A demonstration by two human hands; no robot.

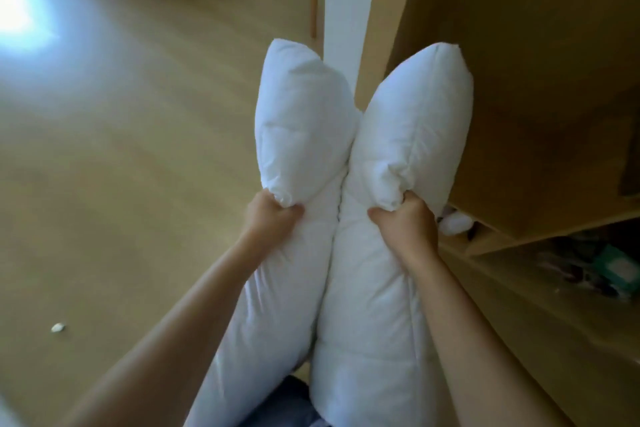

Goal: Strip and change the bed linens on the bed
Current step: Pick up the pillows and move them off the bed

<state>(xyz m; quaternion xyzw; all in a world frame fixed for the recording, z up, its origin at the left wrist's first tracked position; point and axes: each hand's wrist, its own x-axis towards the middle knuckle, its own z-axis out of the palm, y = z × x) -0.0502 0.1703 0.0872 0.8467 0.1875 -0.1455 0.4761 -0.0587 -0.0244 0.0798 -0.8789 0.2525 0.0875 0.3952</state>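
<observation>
Well, the person holds two puffy white pillows up over the wooden floor point(121, 149), side by side and touching down the middle. The left hand point(273, 215) grabs a bunch of the left pillow point(298, 121) with curled fingers, and the right hand point(405, 224) grabs the right pillow point(408, 128) the same way. A wooden cupboard point(519, 80) stands close on the right, and a small white scrap point(58, 327) lies on the floor, near and to the left.
</observation>
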